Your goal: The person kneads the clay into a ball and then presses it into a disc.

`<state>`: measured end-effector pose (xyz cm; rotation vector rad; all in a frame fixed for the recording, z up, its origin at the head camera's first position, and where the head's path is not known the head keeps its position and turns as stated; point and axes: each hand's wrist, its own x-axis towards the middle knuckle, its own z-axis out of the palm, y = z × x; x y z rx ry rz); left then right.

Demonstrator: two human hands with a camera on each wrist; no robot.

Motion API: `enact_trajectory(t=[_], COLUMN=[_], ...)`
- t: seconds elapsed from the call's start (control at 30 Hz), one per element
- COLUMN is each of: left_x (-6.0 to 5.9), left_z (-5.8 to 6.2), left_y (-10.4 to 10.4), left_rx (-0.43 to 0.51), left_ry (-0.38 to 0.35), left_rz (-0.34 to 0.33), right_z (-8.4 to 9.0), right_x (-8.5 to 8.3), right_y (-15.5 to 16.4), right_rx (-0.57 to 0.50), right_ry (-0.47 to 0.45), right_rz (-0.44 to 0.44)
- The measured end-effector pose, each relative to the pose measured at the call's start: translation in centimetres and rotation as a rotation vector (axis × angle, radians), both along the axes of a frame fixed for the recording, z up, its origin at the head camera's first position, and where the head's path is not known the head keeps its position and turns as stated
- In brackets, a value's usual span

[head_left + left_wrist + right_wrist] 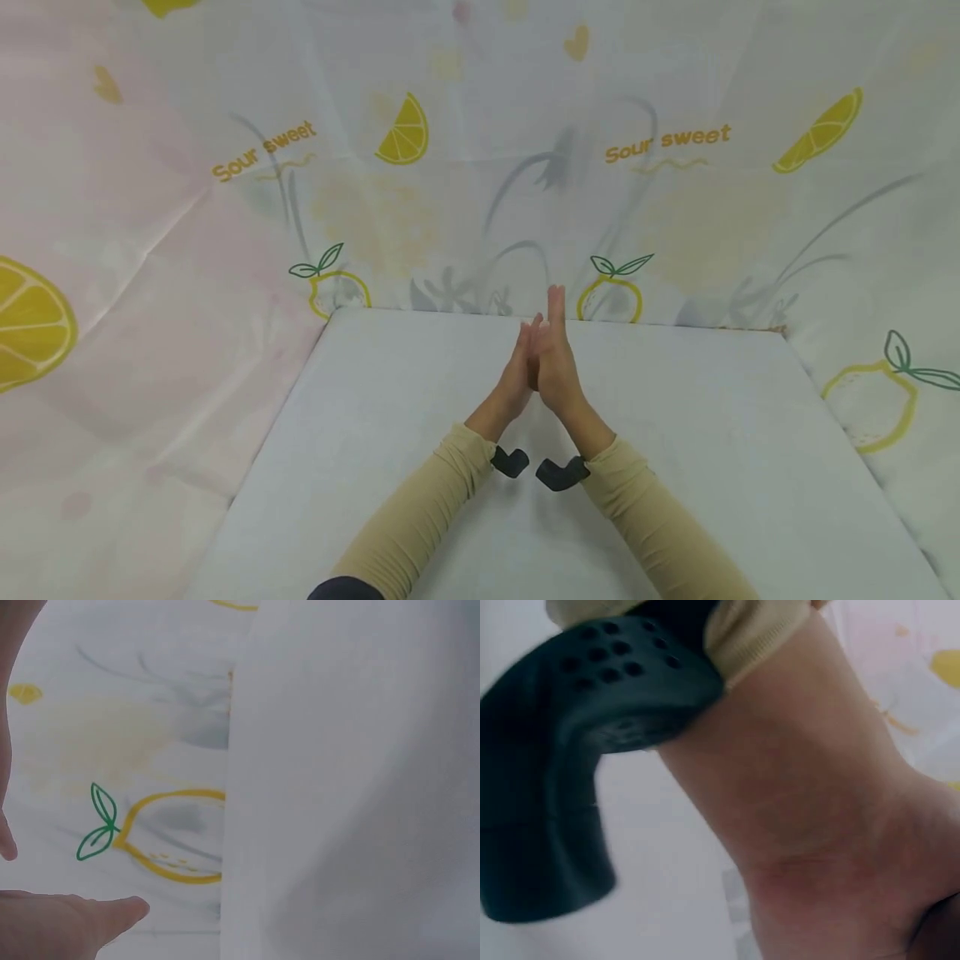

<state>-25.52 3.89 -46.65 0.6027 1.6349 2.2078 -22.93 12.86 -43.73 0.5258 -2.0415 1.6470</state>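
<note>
Left hand: the left hand (517, 375) is raised above the middle of the worktop (390, 433), toward its far edge, palm pressed flat against the other hand.
Right hand: the right hand (557, 367) meets it palm to palm, reaching a little higher.
Fingers: straight and together on both hands, pointing at the far edge; they hold nothing.
Wrist cameras: a dark unit (510, 461) sits under the left wrist and another (561, 473) under the right, just above the worktop and close to each other.
Backdrop: lemon-print cloth (405, 133) hangs behind the far edge and along both sides.
Risk, wrists: I judge that lowering the forearms could knock the two units together or on the worktop.
Risk, views: the right wrist view is mostly filled by the other arm (795, 787), so little else shows there.
</note>
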Motion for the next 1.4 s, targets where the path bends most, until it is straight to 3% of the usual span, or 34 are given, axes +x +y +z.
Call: enact_trajectory(t=[0.17, 0.3, 0.43, 0.63, 0.87, 1.03, 1.2, 1.4], left_x=[0.2, 0.5, 0.6, 0.2, -0.2, -0.3, -0.3, 0.0], left_z=[-0.2, -0.1, 0.3, 0.9, 0.7, 0.3, 0.0, -0.3], left_y=[0.0, -0.2, -0.4, -0.3, -0.1, -0.1, -0.1, 0.1], left_rx=[0.000, 0.030, 0.055, 0.051, -0.013, -0.101, -0.161, -0.176], left_ry=[0.027, 0.052, 0.078, 0.106, 0.097, 0.047, -0.003, -0.065], left_rz=[-0.062, -0.121, -0.132, -0.052, 0.103, 0.163, 0.189, 0.158], right_z=[0.2, -0.1, -0.7, -2.2, -2.5, -2.0, -1.5, -0.1], right_x=[-1.1, -2.1, -2.4, -1.9, -0.6, 0.3, 0.6, 0.2], right_y=[0.6, 1.5, 2.1, 2.4, 1.3, 0.6, 0.3, 0.0], right_rx=[-0.034, -0.059, -0.050, -0.037, 0.002, 0.004, 0.033, 0.063], right_ry=[0.006, -0.063, -0.141, -0.268, -0.303, -0.262, -0.145, -0.035], right_rz=[-0.018, -0.049, -0.058, -0.001, 0.066, 0.083, 0.052, 0.028])
